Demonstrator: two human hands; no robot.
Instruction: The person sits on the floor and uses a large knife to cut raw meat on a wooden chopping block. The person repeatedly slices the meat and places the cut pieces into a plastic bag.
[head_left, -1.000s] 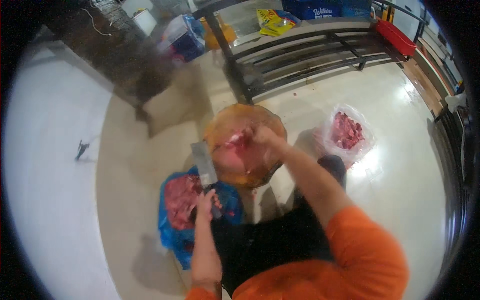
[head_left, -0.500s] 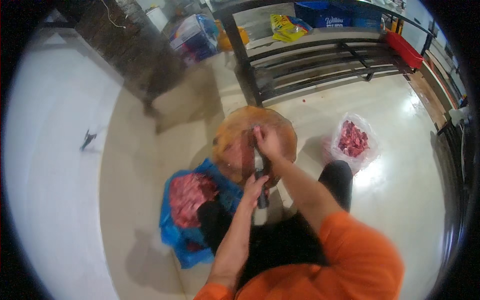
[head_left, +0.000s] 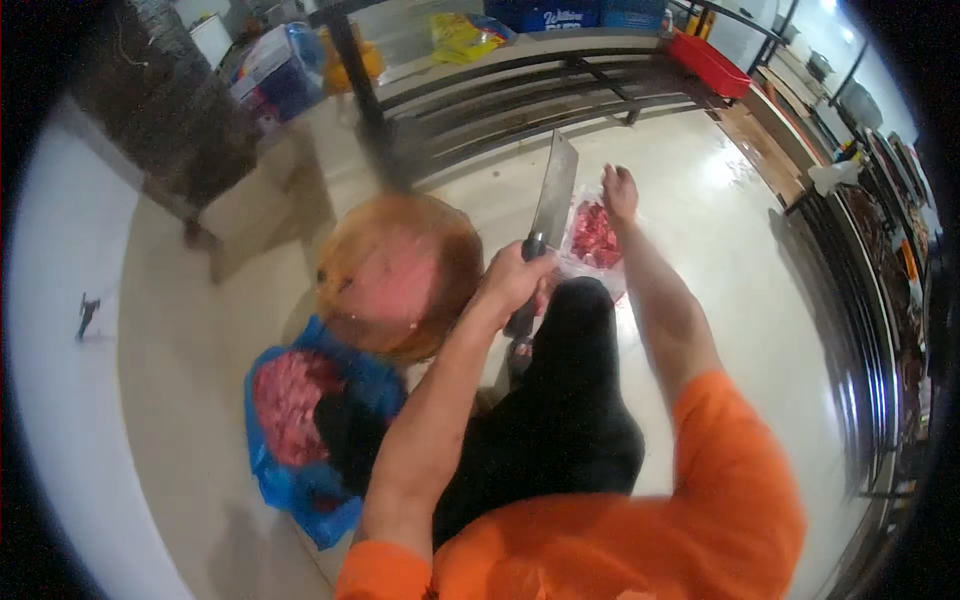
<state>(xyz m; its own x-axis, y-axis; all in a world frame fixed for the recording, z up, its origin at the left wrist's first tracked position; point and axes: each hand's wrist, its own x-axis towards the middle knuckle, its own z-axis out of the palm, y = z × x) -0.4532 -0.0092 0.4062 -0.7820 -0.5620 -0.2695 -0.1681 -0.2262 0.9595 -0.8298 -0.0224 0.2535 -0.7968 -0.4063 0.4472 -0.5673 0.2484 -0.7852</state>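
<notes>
My left hand (head_left: 512, 282) grips the black handle of a cleaver (head_left: 556, 190). The broad blade points away from me, between the chopping block and the bag. My right hand (head_left: 621, 194) is at the right side of a clear plastic bag (head_left: 578, 266) of cut red meat (head_left: 595, 237); its fingers look stretched out, with nothing visible in them. To the left is the round wooden chopping block (head_left: 345, 240), its middle stained pink. Nearer me, a heap of pale red meat (head_left: 288, 405) lies on a blue plastic bag (head_left: 270, 470).
A black metal rack (head_left: 510, 90) stands beyond the block. A red tray (head_left: 708, 65) and a yellow packet (head_left: 465, 38) are at the back. My dark-clad knee (head_left: 580, 320) rises beside the clear bag. A white surface (head_left: 70, 300) runs along the left, shelves along the right.
Both hands have left the chopping block and moved right, toward the clear bag. The cleaver has come along in my left hand. The whole view has shifted, moving the block leftward in it.
</notes>
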